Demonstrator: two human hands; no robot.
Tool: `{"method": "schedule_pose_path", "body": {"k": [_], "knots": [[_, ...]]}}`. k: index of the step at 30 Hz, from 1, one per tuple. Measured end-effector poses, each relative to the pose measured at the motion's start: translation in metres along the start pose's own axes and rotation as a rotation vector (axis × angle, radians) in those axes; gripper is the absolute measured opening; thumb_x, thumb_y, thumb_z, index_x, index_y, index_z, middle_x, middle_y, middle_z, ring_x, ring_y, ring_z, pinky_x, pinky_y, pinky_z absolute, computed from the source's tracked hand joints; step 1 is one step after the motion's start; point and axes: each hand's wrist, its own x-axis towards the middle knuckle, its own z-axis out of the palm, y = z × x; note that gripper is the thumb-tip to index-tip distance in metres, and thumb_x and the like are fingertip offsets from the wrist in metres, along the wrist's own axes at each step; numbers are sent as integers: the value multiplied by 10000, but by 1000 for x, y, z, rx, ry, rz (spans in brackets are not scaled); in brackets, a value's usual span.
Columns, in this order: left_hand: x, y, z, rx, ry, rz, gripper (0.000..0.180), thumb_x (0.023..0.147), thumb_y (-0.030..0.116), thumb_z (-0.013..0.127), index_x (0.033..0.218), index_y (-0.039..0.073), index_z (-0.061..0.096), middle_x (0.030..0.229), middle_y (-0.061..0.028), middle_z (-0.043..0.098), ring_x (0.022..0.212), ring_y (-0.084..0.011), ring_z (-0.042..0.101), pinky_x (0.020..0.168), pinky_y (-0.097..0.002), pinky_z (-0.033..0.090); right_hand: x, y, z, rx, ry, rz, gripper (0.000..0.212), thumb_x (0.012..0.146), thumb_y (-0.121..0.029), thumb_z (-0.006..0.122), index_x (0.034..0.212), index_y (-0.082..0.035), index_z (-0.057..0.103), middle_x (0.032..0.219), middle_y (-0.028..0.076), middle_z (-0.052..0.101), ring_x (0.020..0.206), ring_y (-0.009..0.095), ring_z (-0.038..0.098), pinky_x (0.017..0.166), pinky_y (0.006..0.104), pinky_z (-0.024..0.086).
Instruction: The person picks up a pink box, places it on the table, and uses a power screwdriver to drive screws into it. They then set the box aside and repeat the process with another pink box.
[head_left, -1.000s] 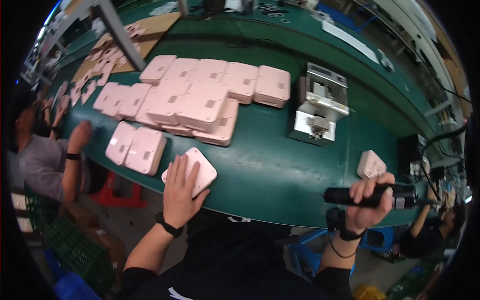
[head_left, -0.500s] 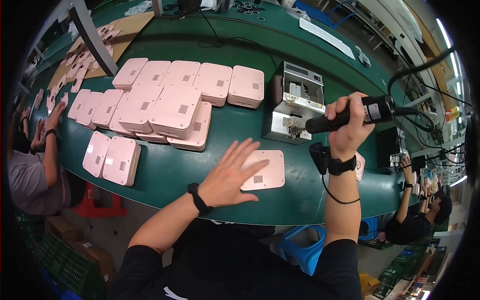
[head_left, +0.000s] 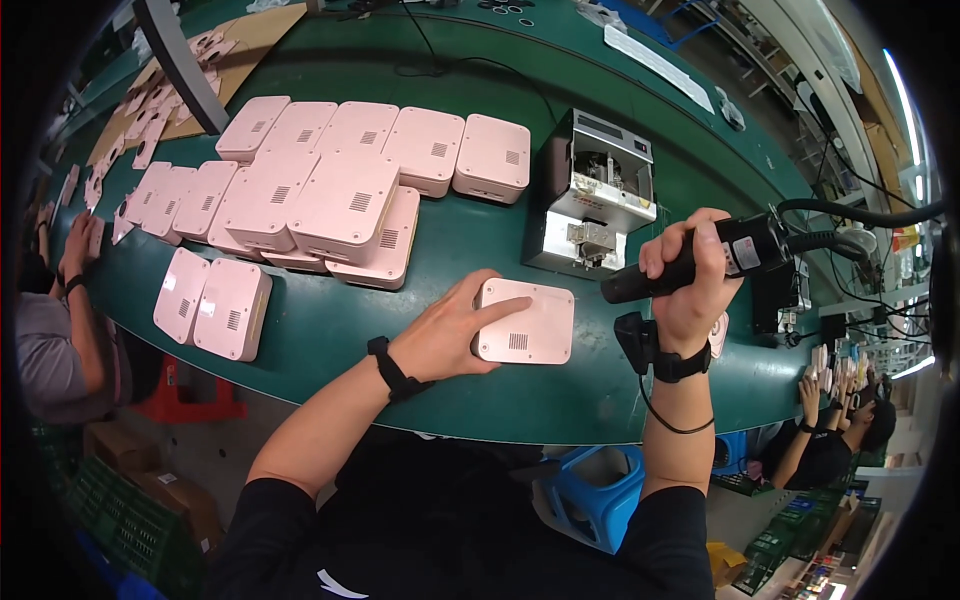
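Along the left part of the glossy green surface, two pale boxes are lying side by side near its near edge, while a stack of pink boxes is filling the area farther back. The left hand is gripping the left end of a single pink box, smooth and round-cornered, which is lying flat near the middle of the near edge, its long axis running left to right, its slotted vent facing up. Behind it, a boxy metal device is standing. The right hand is wrapping around a black cylindrical tool, its tip pointing left, its pale label showing print too small to read.
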Motion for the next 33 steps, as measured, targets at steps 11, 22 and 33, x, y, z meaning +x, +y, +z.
{"method": "schedule_pose_path", "body": {"k": [11,22,33], "knots": [[-1,1,3,0,30,-28,810,642,188,861,1383,271,545,1375,-154,403,1238,-366,504,1037,-419,472,-19,24,2,11,70,2,209,914,-226,593,949,-51,484,639,76,486,482,171,473,487,330,433],[11,-2,13,26,40,10,829,622,177,865,1377,266,536,1363,-147,410,1259,-355,479,1042,-425,467,12,1,6,60,43,-115,170,941,-216,565,954,-57,508,643,73,492,494,180,484,508,335,438],[26,-5,22,7,53,40,820,620,171,856,1369,260,534,1344,-135,413,1267,-345,468,1041,-425,468,10,3,11,49,20,-40,178,948,-220,565,983,-55,507,649,67,498,504,177,487,522,341,437]]}}
